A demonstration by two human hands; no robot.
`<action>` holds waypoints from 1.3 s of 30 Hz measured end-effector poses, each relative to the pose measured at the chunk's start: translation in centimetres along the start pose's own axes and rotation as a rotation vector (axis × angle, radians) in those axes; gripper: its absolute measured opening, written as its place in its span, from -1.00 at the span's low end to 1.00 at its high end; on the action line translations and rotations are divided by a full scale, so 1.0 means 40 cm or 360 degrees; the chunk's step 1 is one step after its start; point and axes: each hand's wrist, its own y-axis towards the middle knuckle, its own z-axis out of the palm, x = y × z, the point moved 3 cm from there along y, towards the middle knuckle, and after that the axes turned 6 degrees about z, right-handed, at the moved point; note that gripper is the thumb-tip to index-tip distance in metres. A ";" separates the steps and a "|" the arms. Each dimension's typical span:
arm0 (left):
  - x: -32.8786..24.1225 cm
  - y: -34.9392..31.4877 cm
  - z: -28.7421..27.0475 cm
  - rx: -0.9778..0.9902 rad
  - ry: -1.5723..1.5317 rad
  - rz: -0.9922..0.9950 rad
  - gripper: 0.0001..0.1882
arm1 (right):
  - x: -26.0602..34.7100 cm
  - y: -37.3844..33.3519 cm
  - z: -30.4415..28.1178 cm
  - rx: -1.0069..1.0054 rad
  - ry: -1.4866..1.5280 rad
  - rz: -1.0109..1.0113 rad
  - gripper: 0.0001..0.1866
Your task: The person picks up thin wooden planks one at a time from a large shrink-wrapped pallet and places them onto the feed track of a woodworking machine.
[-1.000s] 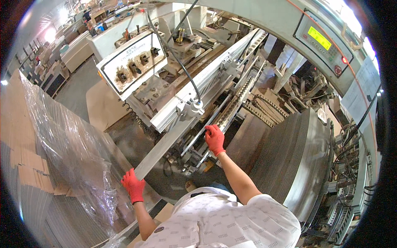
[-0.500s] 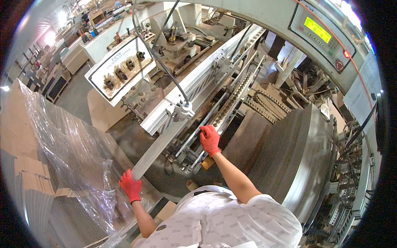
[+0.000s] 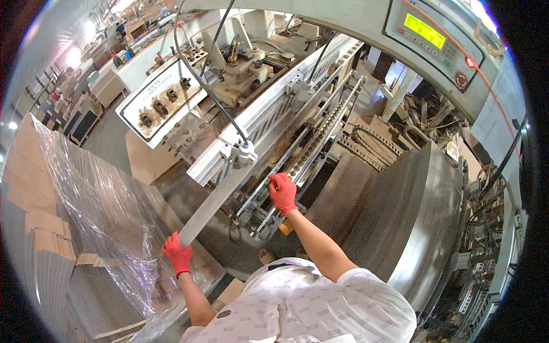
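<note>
In the head view, I see the left hand (image 3: 178, 253) in a red glove, fingers closed around the near end of a long, narrow grey board (image 3: 214, 204). The board slants away from that hand, its far part running in beside the pale metal rail (image 3: 264, 116) and under the cylinder fitting (image 3: 245, 153) mounted there. I take the grip at the very end to be for steering: from there one hand can keep the length lined up with the rail, which seems to act as a straight guide.

The right hand (image 3: 282, 193), gloved alike, is half curled over the near part of the chain track (image 3: 318, 136); I cannot tell whether it holds anything or merely leans there (the fingertips are turned out of my sight). Perhaps it steadies the body.

Flat panels (image 3: 420, 211) stand stacked close at the right, and a stack under clear plastic film (image 3: 94, 183) sits at the left, both probably kept near for easy reach.
</note>
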 end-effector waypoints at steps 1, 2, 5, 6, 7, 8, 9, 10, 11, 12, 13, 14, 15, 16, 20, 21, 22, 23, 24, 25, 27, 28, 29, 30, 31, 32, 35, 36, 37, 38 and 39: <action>0.000 0.003 0.001 0.0053 0.0043 -0.0033 -0.28 | 0.002 0.000 -0.001 0.0010 -0.0015 -0.0003 -0.76; -0.002 0.007 0.002 0.0097 0.0066 -0.0053 -0.26 | 0.006 -0.001 -0.004 0.0012 -0.0029 -0.0036 -0.77; -0.021 0.033 0.009 0.0287 0.0015 -0.0081 -0.19 | 0.009 0.000 -0.005 0.0054 -0.0044 -0.0026 -0.79; -0.031 0.044 0.015 0.0359 -0.0013 -0.0091 -0.17 | 0.009 0.001 -0.005 0.0061 -0.0052 -0.0022 -0.81; -0.044 0.057 0.017 0.0354 -0.0054 -0.0055 -0.17 | 0.009 0.002 -0.003 0.0068 -0.0060 -0.0021 -0.82; -0.059 0.069 0.022 0.0351 -0.0083 -0.0020 -0.17 | 0.006 0.002 0.002 0.0114 -0.0039 0.0020 -0.83; -0.074 0.081 0.028 0.0342 -0.0137 0.0027 -0.17 | 0.004 0.001 0.009 0.0160 -0.0019 0.0064 -0.83; -0.086 0.092 0.035 0.0343 -0.0165 0.0037 -0.17 | 0.000 -0.002 0.015 0.0218 -0.0014 0.0178 -0.83; -0.099 0.103 0.042 0.0337 -0.0219 0.0060 -0.16 | 0.001 -0.008 0.019 0.0141 0.0127 0.0217 -0.83; -0.109 0.112 0.048 0.0309 -0.0285 0.0087 -0.16 | 0.006 -0.017 0.024 0.0138 0.0247 0.0212 -0.82; -0.115 0.120 0.057 0.0339 -0.0276 0.0081 -0.16 | 0.010 -0.031 0.033 0.0155 0.0354 0.0291 -0.80; -0.120 0.129 0.063 0.0346 -0.0278 0.0080 -0.16 | 0.011 -0.048 0.043 0.0218 0.0434 0.0463 -0.79; -0.125 0.138 0.069 0.0360 -0.0307 0.0092 -0.15 | 0.021 -0.072 0.055 0.0287 0.0601 0.0535 -0.75; -0.126 0.146 0.071 0.0345 -0.0301 0.0083 -0.17 | 0.021 -0.106 0.065 0.0549 0.0683 0.0806 -0.75; -0.136 0.130 0.062 0.0456 -0.0525 0.0044 -0.24 | 0.081 -0.218 0.079 0.0693 0.1080 0.0767 -0.78; -0.141 0.111 0.055 0.0512 -0.0620 0.0021 -0.26 | 0.088 -0.246 0.083 0.0819 0.1092 0.0925 -0.74; -0.149 0.083 0.042 0.0498 -0.0612 0.0011 -0.29 | 0.104 -0.277 0.081 0.0866 0.1236 0.1016 -0.70; -0.164 0.049 0.023 0.0425 -0.0647 0.0075 -0.32 | 0.120 -0.299 0.074 0.0851 0.1108 0.0982 -0.60; -0.179 0.007 0.009 0.0467 -0.0562 0.0022 -0.32 | 0.133 -0.322 0.082 0.0988 0.1182 0.1296 -0.49; -0.204 -0.030 -0.013 0.0400 -0.0549 0.0117 -0.32 | 0.150 -0.341 0.070 0.0960 0.0975 0.1296 -0.34; -0.269 -0.093 -0.054 0.0332 -0.0866 0.0167 -0.31 | 0.183 -0.358 0.054 0.0963 0.1236 0.1652 -0.15; -0.323 -0.117 -0.084 0.0104 -0.0626 0.0442 -0.30 | 0.198 -0.361 0.042 0.0929 0.1322 0.1828 -0.05; -0.373 -0.123 -0.097 0.0164 -0.0534 0.0490 -0.27 | 0.207 -0.354 0.024 0.0590 0.1251 0.1951 0.01; -0.427 -0.126 -0.106 0.0310 -0.0406 0.0446 -0.24 | 0.199 -0.337 -0.001 0.0377 0.1163 0.2067 0.03; -0.492 -0.124 -0.127 0.0232 -0.0517 0.0570 -0.22 | 0.190 -0.316 -0.026 0.0054 0.1285 0.2105 0.06; -0.556 -0.109 -0.144 0.0192 -0.0612 0.0658 -0.19 | 0.178 -0.292 -0.059 -0.0335 0.1248 0.1977 0.10; -0.712 -0.048 -0.182 0.0454 -0.0816 0.1058 -0.14 | 0.021 -0.149 -0.204 -0.0770 0.0933 0.1441 -0.07; -0.747 -0.035 -0.197 0.0432 -0.0778 0.1226 -0.11 | -0.046 -0.109 -0.262 -0.0937 0.0796 0.1381 -0.07; -0.767 -0.026 -0.206 0.0460 -0.0749 0.1249 -0.12 | -0.113 -0.072 -0.342 -0.1070 0.0534 0.1125 -0.03; -0.776 -0.020 -0.211 0.0477 -0.0738 0.1246 -0.13 | -0.180 -0.049 -0.415 -0.1140 -0.0019 0.1200 0.02; -0.773 -0.019 -0.209 0.0558 -0.0768 0.1154 -0.13 | -0.249 -0.034 -0.495 -0.1074 -0.0211 0.1169 0.04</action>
